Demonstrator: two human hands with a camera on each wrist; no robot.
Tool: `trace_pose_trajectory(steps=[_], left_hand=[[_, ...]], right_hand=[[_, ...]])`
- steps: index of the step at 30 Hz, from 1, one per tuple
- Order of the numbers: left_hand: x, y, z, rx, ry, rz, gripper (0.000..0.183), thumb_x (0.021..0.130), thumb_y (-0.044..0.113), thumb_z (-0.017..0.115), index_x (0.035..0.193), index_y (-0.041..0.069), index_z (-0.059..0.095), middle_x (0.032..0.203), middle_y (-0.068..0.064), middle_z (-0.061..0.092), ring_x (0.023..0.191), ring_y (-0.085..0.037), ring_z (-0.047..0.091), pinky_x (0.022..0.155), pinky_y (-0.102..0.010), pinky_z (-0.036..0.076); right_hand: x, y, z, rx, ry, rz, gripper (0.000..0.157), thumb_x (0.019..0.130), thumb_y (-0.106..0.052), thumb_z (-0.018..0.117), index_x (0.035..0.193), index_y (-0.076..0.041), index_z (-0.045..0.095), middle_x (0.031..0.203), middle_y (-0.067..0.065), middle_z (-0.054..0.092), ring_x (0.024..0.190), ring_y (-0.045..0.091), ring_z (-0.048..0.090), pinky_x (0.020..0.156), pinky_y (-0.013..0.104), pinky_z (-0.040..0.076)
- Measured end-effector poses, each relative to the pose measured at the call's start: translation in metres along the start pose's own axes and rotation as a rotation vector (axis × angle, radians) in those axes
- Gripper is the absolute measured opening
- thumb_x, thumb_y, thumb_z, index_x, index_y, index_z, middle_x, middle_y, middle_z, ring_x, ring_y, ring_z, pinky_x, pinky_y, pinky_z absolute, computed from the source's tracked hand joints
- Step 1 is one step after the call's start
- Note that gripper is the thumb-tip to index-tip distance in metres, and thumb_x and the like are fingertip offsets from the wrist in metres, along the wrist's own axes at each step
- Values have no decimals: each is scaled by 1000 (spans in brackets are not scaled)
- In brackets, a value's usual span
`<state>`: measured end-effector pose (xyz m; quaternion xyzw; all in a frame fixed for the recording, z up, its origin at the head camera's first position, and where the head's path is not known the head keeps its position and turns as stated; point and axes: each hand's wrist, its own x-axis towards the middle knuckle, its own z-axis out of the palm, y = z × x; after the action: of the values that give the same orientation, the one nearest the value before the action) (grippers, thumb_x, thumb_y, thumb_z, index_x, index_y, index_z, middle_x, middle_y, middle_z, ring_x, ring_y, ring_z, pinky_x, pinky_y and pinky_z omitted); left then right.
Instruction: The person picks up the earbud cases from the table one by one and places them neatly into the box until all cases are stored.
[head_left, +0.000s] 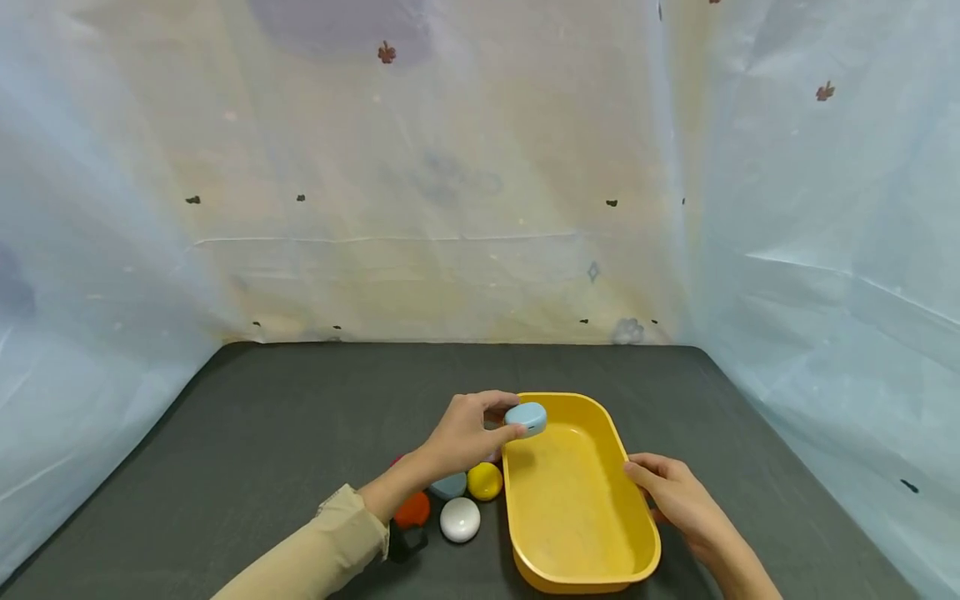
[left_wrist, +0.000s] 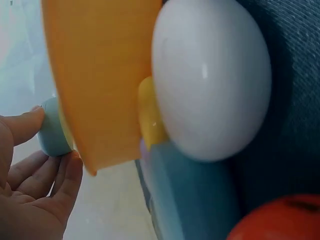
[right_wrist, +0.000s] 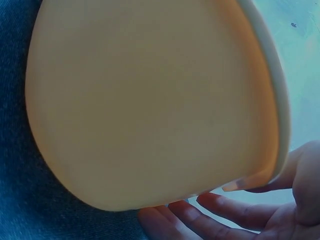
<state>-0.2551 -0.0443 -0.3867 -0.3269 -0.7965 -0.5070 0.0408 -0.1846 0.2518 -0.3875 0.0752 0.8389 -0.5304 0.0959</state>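
My left hand [head_left: 463, 432] pinches a small light blue rounded object [head_left: 527, 418] with a dark slot in its side, between thumb and fingers. It is held over the far left rim of a yellow plastic tub [head_left: 577, 508]; in the left wrist view the blue object [left_wrist: 54, 127] appears beside the tub's edge. My right hand [head_left: 678, 500] grips the tub's right rim. In the right wrist view, its thumb is at the rim and its fingers lie against the tub's outer wall [right_wrist: 150, 125]. Nothing lies on the visible tub floor.
Left of the tub sit a yellow round object [head_left: 485, 482], a white glossy one [head_left: 460, 520], a blue-grey one [head_left: 450, 486], an orange-red one [head_left: 412, 510] and a black one [head_left: 407, 543]. My left forearm partly covers this group. Patterned sheeting [head_left: 450, 167] surrounds the dark tabletop [head_left: 322, 408].
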Motion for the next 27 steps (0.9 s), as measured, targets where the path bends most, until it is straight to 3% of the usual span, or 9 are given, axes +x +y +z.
trace_pose_trajectory(steps=[4, 9, 14, 17, 22, 27], left_hand=[[2, -1, 4, -15, -11, -11, 45, 92, 18, 72, 129, -5, 60, 105, -7, 69, 88, -12, 68, 57, -27, 57], [6, -2, 6, 41, 0, 10, 45, 91, 19, 74, 128, -3, 61, 109, -7, 70, 93, -10, 67, 76, -25, 56], [7, -3, 4, 62, -5, 24, 43, 91, 17, 74, 128, 0, 62, 120, -9, 66, 104, -23, 64, 89, -29, 52], [6, -1, 0, 53, 24, 40, 41, 91, 16, 74, 127, 1, 61, 121, -11, 64, 108, -29, 62, 92, -33, 51], [-1, 6, -11, 20, 109, 49, 37, 91, 18, 74, 125, 10, 62, 119, -7, 65, 108, -24, 62, 91, -36, 52], [-19, 10, -27, 11, 160, -9, 34, 91, 22, 73, 123, 16, 63, 119, -2, 65, 107, -16, 62, 91, -36, 52]], right_hand=[[0, -1, 0, 6, -2, -4, 39, 103, -26, 52, 129, 3, 60, 97, 9, 63, 84, 25, 56, 67, 39, 54], [1, -1, 1, 13, -1, -8, 40, 103, -26, 52, 129, 4, 59, 97, 9, 63, 84, 25, 56, 67, 39, 54], [1, -1, 1, 18, -6, -5, 39, 103, -25, 52, 128, 4, 60, 96, 9, 63, 84, 24, 56, 66, 38, 54], [1, -1, 1, 23, -9, -1, 39, 103, -25, 52, 128, 4, 60, 96, 10, 62, 83, 24, 56, 66, 38, 54], [1, 0, -1, 36, -11, -1, 40, 103, -26, 52, 128, 5, 59, 97, 11, 62, 85, 25, 56, 67, 39, 55], [1, 1, -2, 51, -26, -5, 41, 104, -25, 52, 129, 7, 57, 98, 12, 62, 85, 25, 57, 68, 40, 56]])
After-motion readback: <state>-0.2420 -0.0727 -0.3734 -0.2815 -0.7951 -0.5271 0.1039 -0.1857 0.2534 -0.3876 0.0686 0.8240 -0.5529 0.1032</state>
